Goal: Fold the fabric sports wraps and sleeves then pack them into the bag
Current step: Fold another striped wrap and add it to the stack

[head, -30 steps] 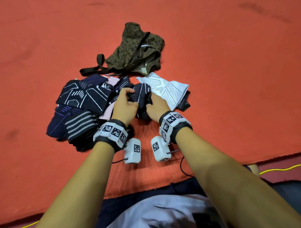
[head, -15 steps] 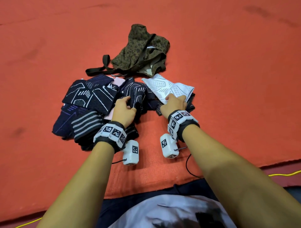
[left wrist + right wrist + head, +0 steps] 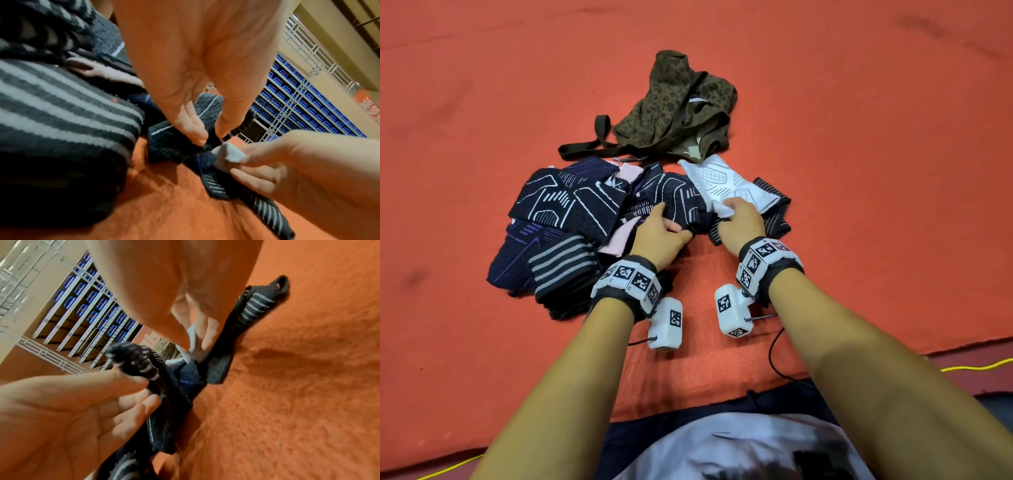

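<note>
left hand [image 3: 659, 233] thumb and fingers pinch dark patterned sleeve [image 3: 681, 198] | right hand [image 3: 739, 219] pinches white sleeve [image 3: 726, 181] corner just beside | step: picking the next piece | next: pull 1 free, fold | bag [image 3: 678, 113] beyond fingers, not yet packed

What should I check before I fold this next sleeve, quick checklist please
1. Left hand grips the dark patterned sleeve: ok.
2. Right hand pinches the white sleeve at its corner: ok.
3. White sleeve free of the black striped wrap beneath it: not ok, they overlap.
4. Leopard-print bag within reach: ok, just beyond the pile.
5. Bag mouth open for packing: cannot tell.
6. Bare orange mat to fold on: ok, on the right.
</note>
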A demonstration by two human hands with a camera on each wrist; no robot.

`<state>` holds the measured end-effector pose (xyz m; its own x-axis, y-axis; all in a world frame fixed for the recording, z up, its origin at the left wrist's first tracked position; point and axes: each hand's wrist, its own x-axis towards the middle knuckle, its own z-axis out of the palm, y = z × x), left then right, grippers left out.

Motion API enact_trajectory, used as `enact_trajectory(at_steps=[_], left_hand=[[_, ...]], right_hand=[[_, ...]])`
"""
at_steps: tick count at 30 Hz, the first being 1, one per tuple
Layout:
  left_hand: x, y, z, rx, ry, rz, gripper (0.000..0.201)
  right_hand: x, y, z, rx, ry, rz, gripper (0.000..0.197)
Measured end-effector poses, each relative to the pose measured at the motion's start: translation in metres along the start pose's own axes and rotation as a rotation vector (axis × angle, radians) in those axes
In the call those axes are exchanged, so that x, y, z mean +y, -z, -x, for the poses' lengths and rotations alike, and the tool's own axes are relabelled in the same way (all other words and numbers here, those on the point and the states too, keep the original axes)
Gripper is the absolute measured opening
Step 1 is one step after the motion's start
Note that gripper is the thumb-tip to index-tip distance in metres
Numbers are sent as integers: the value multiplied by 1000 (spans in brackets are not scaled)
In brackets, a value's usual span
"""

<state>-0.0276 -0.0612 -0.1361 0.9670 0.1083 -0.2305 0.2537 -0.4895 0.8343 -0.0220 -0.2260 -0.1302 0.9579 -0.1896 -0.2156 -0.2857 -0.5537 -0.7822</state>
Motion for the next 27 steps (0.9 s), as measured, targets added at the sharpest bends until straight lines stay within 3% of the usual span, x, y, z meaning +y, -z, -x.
enact_trajectory(at_steps=[2, 5, 10, 13, 19, 22, 24, 27], left_hand=[[0, -5, 0, 6, -7, 25, 79], [1, -13, 3, -39, -5, 41, 40], [4, -33, 7, -139, 12, 20, 19], [2, -38, 5, -150, -3, -23, 19], [1, -39, 12, -157, -50, -94, 36], [-1, -40, 21, -192, -65, -70, 53], [-3, -39, 25, -206, -65, -50, 60], [-7, -37, 30, -242, -53, -40, 68]], right_hand=[[-1, -2, -1, 1, 22, -19, 44], [7, 4, -4, 174, -102, -35, 41], [26, 11, -6, 275, -274, -20, 71], [34, 13, -8, 180, -310, -4, 74], [39, 11, -8, 84, -250, 65, 21], [39, 1, -3, -30, -267, 94, 18], [36, -2, 7, -134, -266, 65, 16], [34, 4, 24, -425, -273, 50, 9]])
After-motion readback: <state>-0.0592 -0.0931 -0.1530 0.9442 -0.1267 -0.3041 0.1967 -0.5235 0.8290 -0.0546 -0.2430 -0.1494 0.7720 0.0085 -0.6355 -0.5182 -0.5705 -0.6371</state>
